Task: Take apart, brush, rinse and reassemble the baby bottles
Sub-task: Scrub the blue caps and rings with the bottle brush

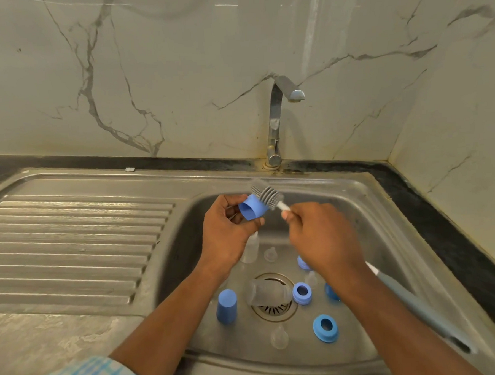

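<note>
My left hand (224, 228) grips a blue bottle cap (251, 207) over the sink basin, its open end facing left. My right hand (320, 235) grips the white stem of a grey bottle brush (266, 194), whose bristles lie against the cap's outside. Its long grey-blue handle (412, 299) runs down to the lower right. On the basin floor lie a clear bottle (267, 293) across the drain, another clear bottle (251, 248) partly behind my left hand, a second blue cap (226, 306), blue collar rings (302, 293) (325, 328) and clear teats (279, 337) (270, 254).
The steel sink (385, 208) has a ribbed drainboard (71, 239) on the left and a chrome tap (277, 122) at the back, with no water running. Marble wall rises behind and to the right. A dark counter edge (458, 233) borders the sink on the right.
</note>
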Demonstrator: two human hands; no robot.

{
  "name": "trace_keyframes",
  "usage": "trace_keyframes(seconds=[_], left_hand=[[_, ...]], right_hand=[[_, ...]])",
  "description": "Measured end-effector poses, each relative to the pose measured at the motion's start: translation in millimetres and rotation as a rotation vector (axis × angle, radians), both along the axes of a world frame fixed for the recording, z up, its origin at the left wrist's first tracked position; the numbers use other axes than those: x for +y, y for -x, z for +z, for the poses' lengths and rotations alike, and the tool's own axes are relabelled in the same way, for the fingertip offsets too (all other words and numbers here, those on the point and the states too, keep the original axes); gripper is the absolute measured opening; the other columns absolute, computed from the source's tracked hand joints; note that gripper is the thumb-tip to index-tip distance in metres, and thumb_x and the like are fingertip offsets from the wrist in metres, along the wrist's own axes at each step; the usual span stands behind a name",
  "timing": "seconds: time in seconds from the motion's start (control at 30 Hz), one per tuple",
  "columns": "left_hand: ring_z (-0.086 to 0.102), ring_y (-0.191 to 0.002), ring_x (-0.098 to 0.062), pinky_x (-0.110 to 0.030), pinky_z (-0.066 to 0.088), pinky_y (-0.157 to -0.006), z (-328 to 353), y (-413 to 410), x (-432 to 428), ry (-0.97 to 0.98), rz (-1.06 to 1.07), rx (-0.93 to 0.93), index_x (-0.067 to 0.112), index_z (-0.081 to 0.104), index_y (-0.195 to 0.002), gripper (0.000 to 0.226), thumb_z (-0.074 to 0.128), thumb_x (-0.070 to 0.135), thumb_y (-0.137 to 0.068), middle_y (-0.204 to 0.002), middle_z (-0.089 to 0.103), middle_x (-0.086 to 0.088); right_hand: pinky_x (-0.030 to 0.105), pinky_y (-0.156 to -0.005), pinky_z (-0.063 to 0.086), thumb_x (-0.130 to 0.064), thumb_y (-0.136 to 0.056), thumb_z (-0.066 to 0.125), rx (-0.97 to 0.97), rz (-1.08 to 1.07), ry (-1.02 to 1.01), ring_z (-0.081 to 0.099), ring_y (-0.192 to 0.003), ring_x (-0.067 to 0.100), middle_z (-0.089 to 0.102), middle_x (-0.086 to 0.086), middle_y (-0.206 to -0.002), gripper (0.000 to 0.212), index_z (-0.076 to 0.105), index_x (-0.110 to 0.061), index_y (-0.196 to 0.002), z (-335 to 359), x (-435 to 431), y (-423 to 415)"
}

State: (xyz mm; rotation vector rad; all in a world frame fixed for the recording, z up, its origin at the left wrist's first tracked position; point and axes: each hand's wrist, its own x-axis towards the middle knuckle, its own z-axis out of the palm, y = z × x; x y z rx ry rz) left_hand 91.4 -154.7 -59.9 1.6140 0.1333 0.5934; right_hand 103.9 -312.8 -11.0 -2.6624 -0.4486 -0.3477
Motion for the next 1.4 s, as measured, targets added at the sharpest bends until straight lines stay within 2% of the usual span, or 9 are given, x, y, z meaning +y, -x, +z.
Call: trace_keyframes(seconds=[0.07,0.17,0.37,0.53,0.7,0.9,1.07,1.27,1.4], left_hand=[[0.067,-0.099,-0.004,-0.02,0.056,-0.084,-1.8,-0.5,-3.0,-0.045,-0.012,0.017,0.021,0.062,-0.106,0.049,0.086,-0.002,-0.07,-0.108,0.069,0.007],[0.068,-0.1,-0.005,-0.02,0.056,-0.083,0.0,0.1,-6.0,-0.002,-0.031,0.024,0.02,0.062,-0.107,0.049,0.086,-0.002,-0.07,-0.109,0.069,0.006],[0.071,-0.093,-0.009,-0.038,0.063,-0.075,2.7,0.5,-2.4,0.134,-0.058,0.037,0.021,0.065,-0.113,0.048,0.083,-0.002,-0.075,-0.114,0.068,0.006],[0.065,-0.111,-0.012,-0.037,0.062,-0.079,0.1,-0.8,0.9,0.135,-0.082,0.038,0.024,0.07,-0.111,0.048,0.081,-0.005,-0.074,-0.106,0.071,0.014],[0.071,-0.099,-0.025,-0.039,0.06,-0.087,4.0,-0.6,0.1,0.483,-0.177,0.096,0.014,0.072,-0.099,0.015,0.072,0.006,-0.087,-0.113,0.071,-0.012],[0.072,-0.094,-0.02,-0.033,0.061,-0.083,5.5,-4.3,3.0,0.646,-0.171,0.167,0.008,0.06,-0.117,0.037,0.074,0.003,-0.083,-0.106,0.069,-0.013],[0.074,-0.089,-0.024,-0.03,0.062,-0.076,4.9,-1.3,0.1,0.594,-0.266,0.276,0.003,0.068,-0.107,0.027,0.072,0.021,-0.086,-0.102,0.073,-0.019],[0.073,-0.098,-0.027,-0.04,0.06,-0.086,2.0,-3.0,2.2,0.456,-0.151,0.228,0.014,0.067,-0.112,0.037,0.081,0.007,-0.079,-0.107,0.073,-0.013],[0.07,-0.096,-0.011,-0.02,0.056,-0.076,1.4,-2.9,3.7,0.306,-0.09,0.186,0.02,0.07,-0.112,0.046,0.085,0.003,-0.072,-0.106,0.074,-0.002]], right_hand=[[0.032,-0.055,0.03,-0.038,-0.101,0.044,-0.01,-0.093,-0.009,0.051,-0.062,0.023,0.046,-0.006,-0.06,0.032,0.057,-0.022,-0.076,3.2,-12.0,-8.7],[0.031,-0.055,0.032,-0.036,-0.1,0.047,-0.014,-0.155,-0.029,0.051,-0.062,0.025,0.047,-0.004,-0.058,0.038,0.05,-0.021,-0.066,1.9,-26.5,-17.0],[0.029,-0.047,0.024,-0.034,-0.099,0.051,0.02,-0.096,-0.042,0.043,-0.049,0.017,0.047,-0.001,-0.051,0.045,0.045,-0.018,-0.057,-1.4,-29.2,-22.1],[0.029,-0.048,0.024,-0.034,-0.099,0.05,0.032,-0.094,-0.043,0.041,-0.048,0.015,0.047,-0.001,-0.052,0.044,0.046,-0.018,-0.059,-1.3,-27.9,-21.5],[0.029,-0.048,0.025,-0.035,-0.099,0.051,0.036,-0.092,-0.061,0.042,-0.049,0.015,0.047,-0.002,-0.052,0.042,0.048,-0.019,-0.06,-2.8,-28.5,-22.4],[0.029,-0.048,0.025,-0.034,-0.1,0.05,0.058,-0.067,-0.065,0.041,-0.05,0.014,0.047,-0.001,-0.053,0.04,0.05,-0.018,-0.063,-1.9,-26.8,-21.8],[0.029,-0.049,0.026,-0.035,-0.1,0.049,0.005,-0.081,-0.088,0.043,-0.051,0.014,0.049,-0.001,-0.054,0.043,0.045,-0.02,-0.06,-2.0,-29.2,-22.3],[0.029,-0.049,0.027,-0.036,-0.1,0.049,-0.014,-0.048,-0.076,0.044,-0.053,0.014,0.049,-0.002,-0.055,0.039,0.051,-0.019,-0.064,-2.7,-26.1,-20.8],[0.031,-0.048,0.026,-0.035,-0.099,0.05,0.064,0.036,-0.043,0.04,-0.051,0.014,0.044,-0.003,-0.052,0.045,0.04,-0.023,-0.057,-3.5,-15.8,-12.5]])
